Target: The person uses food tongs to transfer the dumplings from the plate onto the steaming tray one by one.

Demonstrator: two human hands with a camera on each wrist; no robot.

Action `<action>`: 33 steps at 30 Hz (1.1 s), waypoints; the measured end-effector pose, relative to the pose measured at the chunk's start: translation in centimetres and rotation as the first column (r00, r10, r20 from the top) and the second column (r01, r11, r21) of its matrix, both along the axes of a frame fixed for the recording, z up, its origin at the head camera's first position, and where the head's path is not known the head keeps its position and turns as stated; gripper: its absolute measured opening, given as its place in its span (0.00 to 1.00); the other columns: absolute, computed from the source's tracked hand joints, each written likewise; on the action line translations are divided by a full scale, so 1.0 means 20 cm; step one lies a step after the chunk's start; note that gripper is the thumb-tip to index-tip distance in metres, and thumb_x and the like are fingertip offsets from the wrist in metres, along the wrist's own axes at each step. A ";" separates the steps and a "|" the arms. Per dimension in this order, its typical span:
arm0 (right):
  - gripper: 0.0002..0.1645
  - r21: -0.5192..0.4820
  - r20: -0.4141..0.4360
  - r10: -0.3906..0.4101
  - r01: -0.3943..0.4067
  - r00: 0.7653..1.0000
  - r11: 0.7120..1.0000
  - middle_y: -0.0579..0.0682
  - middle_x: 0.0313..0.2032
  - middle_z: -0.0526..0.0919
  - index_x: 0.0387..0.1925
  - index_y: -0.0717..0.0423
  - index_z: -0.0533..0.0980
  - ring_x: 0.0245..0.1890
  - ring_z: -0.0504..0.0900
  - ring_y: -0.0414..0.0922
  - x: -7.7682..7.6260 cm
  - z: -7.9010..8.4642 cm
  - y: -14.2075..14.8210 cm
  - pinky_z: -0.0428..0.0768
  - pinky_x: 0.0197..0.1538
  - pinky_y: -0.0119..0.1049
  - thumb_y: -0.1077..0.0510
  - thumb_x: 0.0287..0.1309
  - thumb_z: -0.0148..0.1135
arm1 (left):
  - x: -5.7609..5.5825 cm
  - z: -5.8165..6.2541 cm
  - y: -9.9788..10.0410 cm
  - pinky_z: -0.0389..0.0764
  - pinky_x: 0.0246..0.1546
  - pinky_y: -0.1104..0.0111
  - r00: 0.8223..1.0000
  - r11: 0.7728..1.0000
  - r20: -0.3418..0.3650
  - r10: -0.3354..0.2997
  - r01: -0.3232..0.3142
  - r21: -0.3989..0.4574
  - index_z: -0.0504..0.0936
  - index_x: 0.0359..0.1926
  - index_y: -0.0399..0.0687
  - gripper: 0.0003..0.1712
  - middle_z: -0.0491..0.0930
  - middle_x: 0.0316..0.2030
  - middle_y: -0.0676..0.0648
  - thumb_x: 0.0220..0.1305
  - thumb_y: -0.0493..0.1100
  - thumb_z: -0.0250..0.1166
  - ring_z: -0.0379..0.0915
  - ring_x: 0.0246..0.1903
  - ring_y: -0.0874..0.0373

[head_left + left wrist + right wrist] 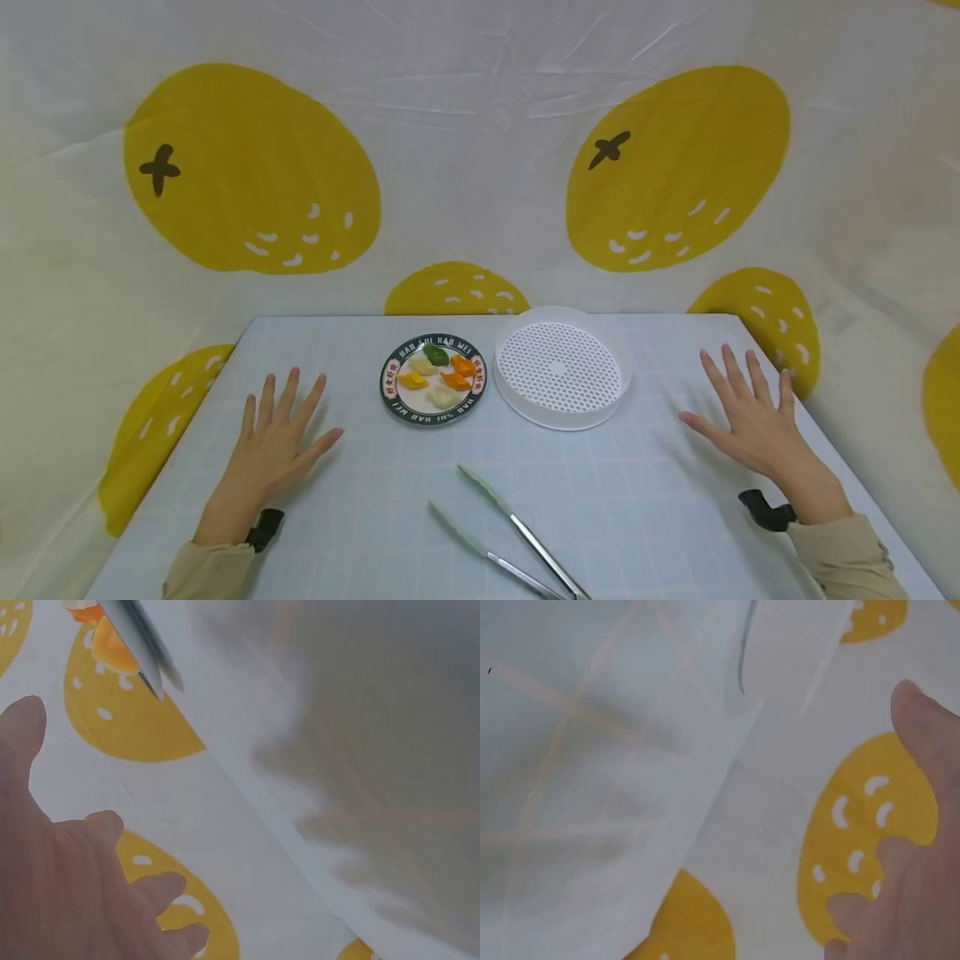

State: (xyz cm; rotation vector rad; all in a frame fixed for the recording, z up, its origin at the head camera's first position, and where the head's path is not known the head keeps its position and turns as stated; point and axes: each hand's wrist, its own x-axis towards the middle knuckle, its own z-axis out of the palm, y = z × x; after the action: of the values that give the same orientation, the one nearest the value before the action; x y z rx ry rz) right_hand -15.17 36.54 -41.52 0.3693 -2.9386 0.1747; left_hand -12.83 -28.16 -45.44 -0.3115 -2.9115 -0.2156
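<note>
My left hand is over the left side of the table with its fingers spread and nothing in it. On the right side, my right hand is likewise spread and holds nothing. Between them at the back stands a round plate with a dark lettered rim. Several small dumpling-shaped pieces in green, white, yellow and orange lie on it, among them an orange piece. Right beside the plate is a white round steamer tray with a perforated bottom. A pair of tongs lies spread at the front middle, its pale green tips pointing away from me.
A pale checked cloth covers the table. Behind and beside it hangs a white curtain printed with large yellow fruit. Each wrist wears a black strap, such as the left strap.
</note>
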 end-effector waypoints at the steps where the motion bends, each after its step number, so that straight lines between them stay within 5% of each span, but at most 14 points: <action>1: 0.60 -0.003 -0.003 0.000 0.000 1.000 1.000 0.62 0.77 0.33 0.79 0.45 0.33 0.75 0.23 0.61 0.00 0.00 0.00 0.13 0.65 0.66 0.30 0.62 0.56 | 0.00 0.00 0.00 0.22 0.69 0.36 1.000 1.000 0.000 -0.001 0.001 0.001 0.42 0.80 0.56 0.51 0.39 0.76 0.32 0.67 0.68 0.55 0.26 0.73 0.29; 7: 0.62 -0.025 -0.052 0.021 -0.023 0.998 0.999 0.63 0.77 0.39 0.79 0.49 0.34 0.76 0.29 0.60 -0.01 0.01 -0.01 0.15 0.68 0.65 0.31 0.60 0.59 | 0.00 0.01 0.01 0.26 0.70 0.35 1.000 1.000 0.009 0.002 -0.002 0.000 0.42 0.80 0.57 0.50 0.40 0.76 0.31 0.67 0.68 0.54 0.27 0.73 0.29; 11: 0.60 -0.102 -0.171 0.066 -0.084 0.983 0.991 0.66 0.75 0.51 0.78 0.57 0.41 0.73 0.46 0.64 -0.02 0.01 -0.03 0.27 0.72 0.65 0.36 0.61 0.62 | -0.01 0.01 0.02 0.25 0.70 0.36 1.000 1.000 0.027 0.004 -0.004 0.005 0.42 0.80 0.58 0.50 0.40 0.76 0.32 0.68 0.69 0.52 0.28 0.73 0.28; 13: 0.55 -0.162 -0.272 0.095 -0.142 0.958 0.976 0.68 0.71 0.60 0.77 0.62 0.49 0.68 0.56 0.67 -0.03 0.01 -0.05 0.37 0.74 0.63 0.35 0.63 0.59 | -0.01 0.01 0.02 0.27 0.70 0.35 0.999 1.000 0.039 0.004 -0.005 0.006 0.42 0.80 0.58 0.50 0.39 0.76 0.32 0.68 0.70 0.52 0.27 0.73 0.29; 17: 0.48 -0.225 -0.477 0.170 -0.306 0.862 0.925 0.71 0.62 0.72 0.70 0.67 0.63 0.59 0.70 0.68 -0.05 0.02 -0.09 0.55 0.75 0.49 0.32 0.68 0.49 | -0.03 0.01 0.04 0.35 0.70 0.33 0.999 1.000 0.049 0.000 0.000 0.004 0.42 0.80 0.58 0.50 0.39 0.77 0.33 0.68 0.69 0.53 0.26 0.74 0.31; 20: 0.43 -0.233 -0.552 0.206 -0.387 0.808 0.892 0.68 0.60 0.75 0.68 0.65 0.67 0.59 0.74 0.63 -0.05 0.03 -0.14 0.59 0.74 0.37 0.34 0.70 0.48 | -0.04 0.02 0.07 0.33 0.70 0.34 0.998 1.000 0.058 -0.001 0.000 0.010 0.43 0.80 0.57 0.50 0.39 0.77 0.33 0.67 0.68 0.55 0.27 0.74 0.30; 26: 0.40 -0.284 -0.577 0.205 -0.430 0.790 0.857 0.63 0.61 0.76 0.66 0.63 0.70 0.63 0.73 0.54 -0.01 0.06 -0.25 0.59 0.72 0.28 0.35 0.70 0.50 | -0.07 0.04 0.11 0.28 0.71 0.36 0.995 0.999 0.094 -0.015 0.011 0.042 0.43 0.80 0.55 0.51 0.38 0.77 0.33 0.67 0.67 0.55 0.27 0.73 0.30; 33: 0.38 -0.352 -0.586 0.226 -0.495 0.779 0.795 0.63 0.57 0.79 0.60 0.68 0.75 0.63 0.74 0.44 0.04 0.08 -0.38 0.66 0.67 0.24 0.37 0.69 0.53 | -0.12 0.02 0.15 0.42 0.70 0.34 0.996 0.999 0.082 -0.029 0.025 0.043 0.48 0.79 0.51 0.51 0.44 0.76 0.33 0.66 0.71 0.53 0.34 0.73 0.31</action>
State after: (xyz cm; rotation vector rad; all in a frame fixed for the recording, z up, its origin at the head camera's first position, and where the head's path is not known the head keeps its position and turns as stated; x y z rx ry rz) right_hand -14.38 28.89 -39.94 0.7774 -2.1475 0.7358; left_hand -15.31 -25.11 -44.94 -0.3428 -2.9807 -0.3008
